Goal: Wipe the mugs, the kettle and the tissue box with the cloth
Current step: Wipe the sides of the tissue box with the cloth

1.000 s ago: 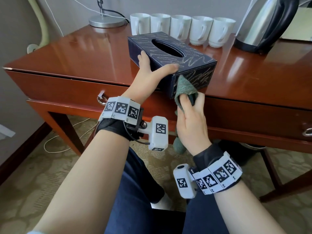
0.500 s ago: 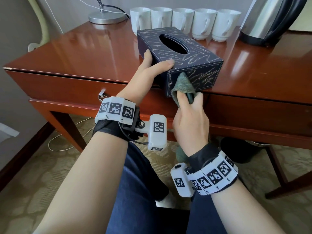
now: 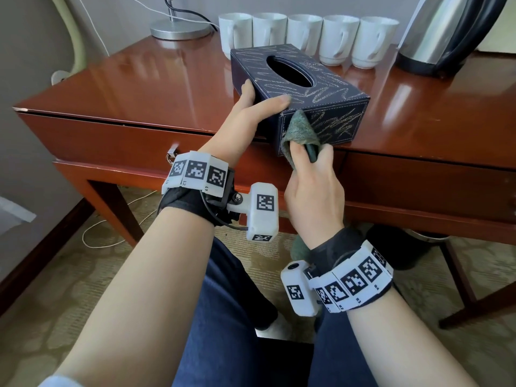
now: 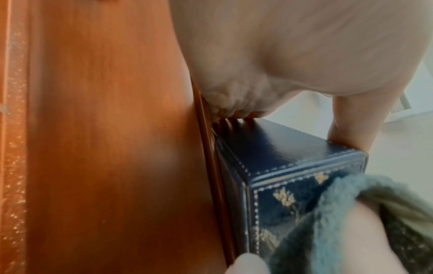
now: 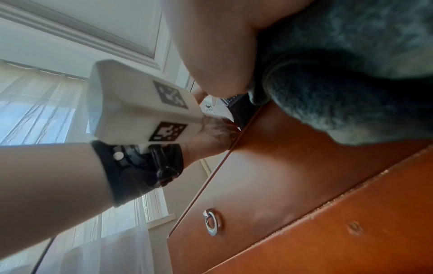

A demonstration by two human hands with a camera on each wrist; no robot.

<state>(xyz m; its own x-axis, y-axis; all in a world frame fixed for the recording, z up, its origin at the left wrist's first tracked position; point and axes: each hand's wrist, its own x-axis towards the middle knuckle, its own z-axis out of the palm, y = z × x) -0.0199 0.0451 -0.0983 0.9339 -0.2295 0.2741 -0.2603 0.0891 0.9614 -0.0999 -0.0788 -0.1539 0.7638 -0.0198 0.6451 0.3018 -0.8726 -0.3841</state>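
Note:
A dark blue tissue box point(image 3: 321, 90) with gold scribbles and an oval slot sits at the front edge of the red-brown desk point(image 3: 156, 88). My left hand point(image 3: 251, 113) grips its near left corner, thumb on top and fingers along the side; the box point(image 4: 276, 153) shows in the left wrist view too. My right hand point(image 3: 310, 174) holds a grey-green cloth point(image 3: 300, 129) pressed against the box's front end face. The cloth point(image 5: 339, 77) fills the right wrist view. Several white mugs point(image 3: 304, 34) stand in a row at the back, with a steel kettle point(image 3: 444, 32) to their right.
A round metal lamp base point(image 3: 180, 30) with cables stands at the desk's back left. Drawers with ring pulls point(image 5: 212, 222) run under the desk top. My legs in blue trousers point(image 3: 240, 325) are below, over patterned carpet, and a dark bin point(image 3: 405, 247) sits under the desk.
The cloth in my right hand has slid up and to the right across the box's front end. My left hand keeps its grip on the corner.

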